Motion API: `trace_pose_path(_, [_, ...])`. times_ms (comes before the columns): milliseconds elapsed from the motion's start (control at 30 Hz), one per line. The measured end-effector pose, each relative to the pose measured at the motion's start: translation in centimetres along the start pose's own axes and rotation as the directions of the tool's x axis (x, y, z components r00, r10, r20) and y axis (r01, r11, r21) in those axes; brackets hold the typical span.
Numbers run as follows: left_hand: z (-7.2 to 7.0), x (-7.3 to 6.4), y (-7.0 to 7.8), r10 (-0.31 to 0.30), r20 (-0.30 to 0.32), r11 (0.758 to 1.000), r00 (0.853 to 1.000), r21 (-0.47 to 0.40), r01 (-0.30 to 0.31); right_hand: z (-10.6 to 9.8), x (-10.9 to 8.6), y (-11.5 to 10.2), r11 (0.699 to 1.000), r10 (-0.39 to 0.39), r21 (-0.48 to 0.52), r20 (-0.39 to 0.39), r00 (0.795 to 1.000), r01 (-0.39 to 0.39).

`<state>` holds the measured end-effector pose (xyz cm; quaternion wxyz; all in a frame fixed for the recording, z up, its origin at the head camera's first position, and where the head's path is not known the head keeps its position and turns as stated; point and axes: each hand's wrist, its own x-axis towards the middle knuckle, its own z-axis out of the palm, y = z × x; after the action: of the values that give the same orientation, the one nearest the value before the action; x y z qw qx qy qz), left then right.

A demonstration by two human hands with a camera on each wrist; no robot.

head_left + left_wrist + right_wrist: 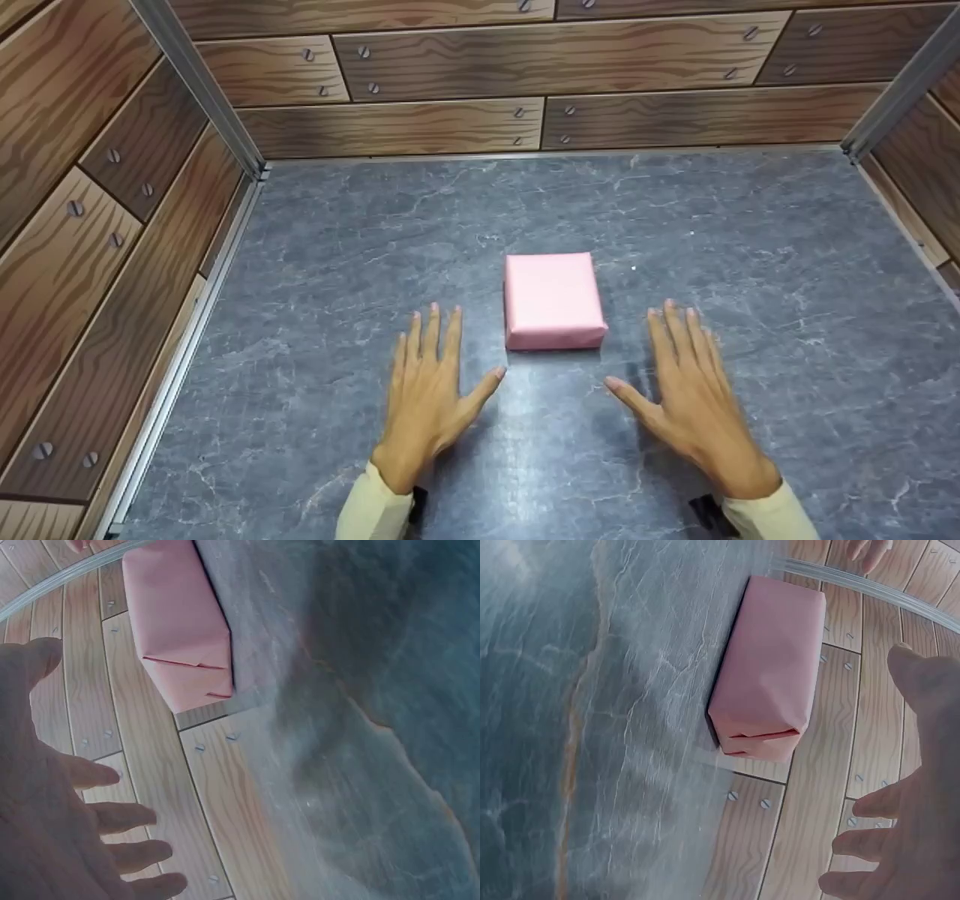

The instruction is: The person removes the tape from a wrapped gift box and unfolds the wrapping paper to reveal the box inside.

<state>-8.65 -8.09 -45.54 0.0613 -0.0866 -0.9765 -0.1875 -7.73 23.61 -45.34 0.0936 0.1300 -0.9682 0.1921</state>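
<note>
A box wrapped in pink paper [553, 294] sits on the grey marbled surface, and both wrist views show folded paper flaps on its side. My left hand [427, 397], fingers straight and thumb spread toward the box, is held to the left and nearer to me. On the other side, my right hand [694, 394] mirrors it with straight fingers and its thumb pointing inward. Neither hand touches the box. In the left wrist view the left hand [52, 795] has nothing in its grasp; the right wrist view shows the right hand [907, 802] likewise holding nothing.
The grey marbled tabletop [360, 225] is bounded by wood-plank-patterned walls, one at the back [450, 67] and one on each side. Metal strips [217, 285] run along the edges and corners. Pale sleeves [373, 510] cover the forearms.
</note>
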Motion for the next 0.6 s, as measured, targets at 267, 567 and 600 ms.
trace_pose_path(267, [-0.2,1.4,0.0,-0.084,0.154,0.942,0.984,-0.309,0.129,0.4,1.9,0.3,0.966,0.104,0.217,0.177,0.979,-0.142])
trace_pose_path(567, [0.3,4.9,0.4,-0.1,0.262,0.778,0.96,-0.581,0.24,1.1,4.5,0.0,0.884,0.191,0.385,0.221,0.956,-0.265])
trace_pose_path(600, [0.5,5.2,0.5,-0.101,0.27,0.756,0.957,-0.605,0.251,1.1,4.7,-0.1,0.867,0.2,0.413,0.225,0.954,-0.28])
